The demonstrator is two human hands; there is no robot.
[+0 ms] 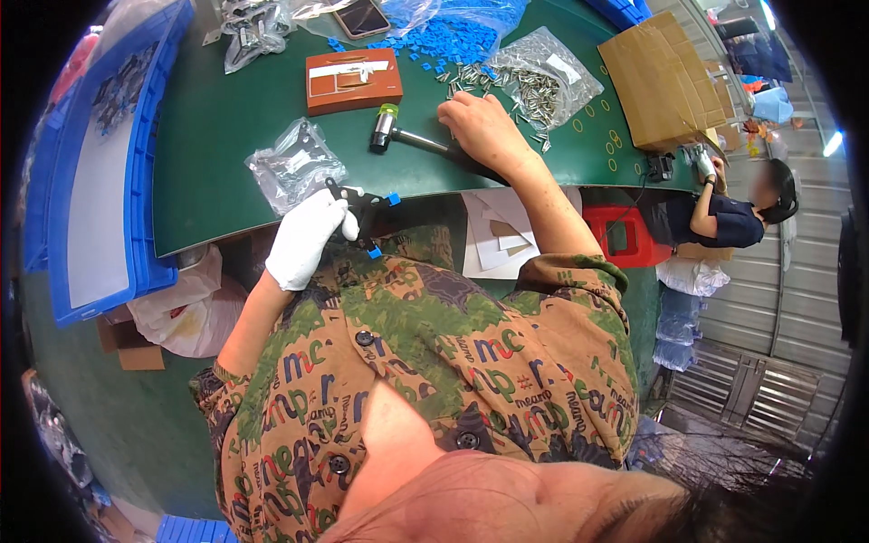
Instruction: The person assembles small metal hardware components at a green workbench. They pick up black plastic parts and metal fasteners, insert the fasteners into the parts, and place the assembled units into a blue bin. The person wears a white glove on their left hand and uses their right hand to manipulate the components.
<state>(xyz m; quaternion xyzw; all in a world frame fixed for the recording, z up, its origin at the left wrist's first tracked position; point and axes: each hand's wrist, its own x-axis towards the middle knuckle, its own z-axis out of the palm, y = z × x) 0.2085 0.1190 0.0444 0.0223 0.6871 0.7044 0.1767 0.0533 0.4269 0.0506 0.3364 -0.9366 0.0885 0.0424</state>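
My left hand [306, 237], in a white glove, grips a black bracket [364, 210] at the table's front edge. Two small blue blocks [376, 252] sit on the ends of its arms. Bare and curled, my right hand [484, 128] reaches to the near side of a heap of small silver pins [470, 76]. Its fingertips are pressed together, and what they hold, if anything, is hidden. Below that hand lies a hammer [418, 139] with a yellow-green tip, its handle passing under my right forearm. A clear plastic bag [294, 169] with parts inside lies beyond my gloved hand.
A brown-red box [353, 81] stands beyond the hammer. Blue pieces [453, 38] are spread near a phone [362, 16], beside a bag of pins [547, 80]. Blue trays [113, 172] flank the green table; a carton [661, 81] and a co-worker [729, 217] are at right.
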